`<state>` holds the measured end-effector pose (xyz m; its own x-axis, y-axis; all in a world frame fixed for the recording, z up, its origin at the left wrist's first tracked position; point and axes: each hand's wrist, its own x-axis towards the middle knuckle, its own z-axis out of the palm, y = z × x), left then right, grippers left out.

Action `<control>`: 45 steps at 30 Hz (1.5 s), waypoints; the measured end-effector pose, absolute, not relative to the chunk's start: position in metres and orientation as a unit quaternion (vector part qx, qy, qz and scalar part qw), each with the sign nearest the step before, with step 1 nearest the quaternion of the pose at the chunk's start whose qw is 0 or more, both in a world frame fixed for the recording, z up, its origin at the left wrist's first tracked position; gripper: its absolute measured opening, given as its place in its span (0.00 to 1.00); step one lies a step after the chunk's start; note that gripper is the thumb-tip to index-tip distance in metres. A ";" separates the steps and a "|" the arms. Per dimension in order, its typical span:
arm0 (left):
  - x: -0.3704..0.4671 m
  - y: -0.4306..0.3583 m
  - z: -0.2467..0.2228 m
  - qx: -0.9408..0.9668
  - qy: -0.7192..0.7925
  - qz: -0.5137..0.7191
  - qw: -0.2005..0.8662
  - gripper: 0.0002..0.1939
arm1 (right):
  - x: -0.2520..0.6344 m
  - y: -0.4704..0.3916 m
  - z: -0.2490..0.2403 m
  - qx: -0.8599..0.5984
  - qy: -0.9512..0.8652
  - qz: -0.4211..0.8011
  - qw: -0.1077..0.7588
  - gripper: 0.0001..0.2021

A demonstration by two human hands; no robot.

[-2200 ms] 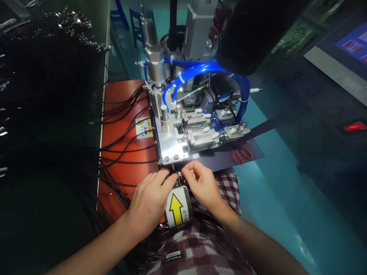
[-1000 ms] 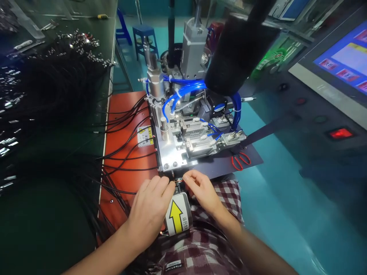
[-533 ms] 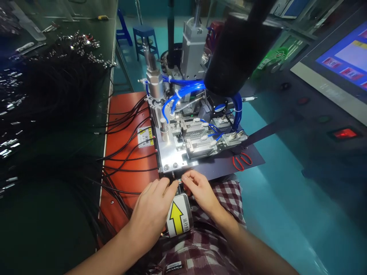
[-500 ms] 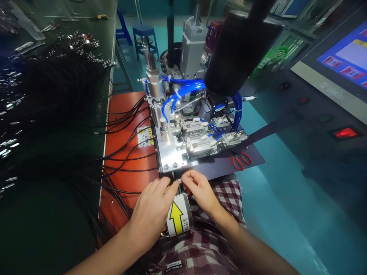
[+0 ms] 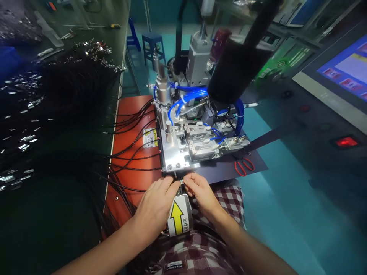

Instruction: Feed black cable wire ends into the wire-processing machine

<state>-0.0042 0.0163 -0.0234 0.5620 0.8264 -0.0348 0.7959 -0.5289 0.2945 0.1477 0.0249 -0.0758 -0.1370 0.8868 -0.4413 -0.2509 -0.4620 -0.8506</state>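
Observation:
My left hand (image 5: 156,199) is closed over the near end of the machine's track, its fingers bent and pressed together. What it holds is hidden under the fingers. My right hand (image 5: 202,193) pinches a small shiny metal piece (image 5: 181,182), right beside my left thumb. Just below both hands sits a white label with a yellow arrow (image 5: 178,217) on a rounded housing. Beyond the fingertips stands the metal machine (image 5: 172,154). Several black cables (image 5: 134,166) lie across the orange base plate (image 5: 123,143), their ends lined up along the machine's left side.
A large heap of black cables with shiny ends (image 5: 77,76) covers the bench at left. Blue air hoses (image 5: 195,93) arch over the machine, under a black cylindrical part (image 5: 237,68). Red-handled scissors (image 5: 244,167) lie on the plate's right. A screen (image 5: 349,68) stands at right.
The whole view has shifted, so the machine and bench appear slightly further right and lower. Both hands stay together at the same place, with the small metal piece showing between the fingertips.

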 end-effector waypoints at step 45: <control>-0.054 0.005 -0.016 0.808 0.570 0.097 0.111 0.19 | 0.181 0.006 -0.081 -0.538 -0.233 0.658 0.473 0.13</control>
<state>-0.0536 0.0055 -0.0161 0.3315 0.9430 0.0306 0.8995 -0.3257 0.2911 0.1807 0.0061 -0.0812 0.0266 0.8727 -0.4875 -0.3714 -0.4442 -0.8153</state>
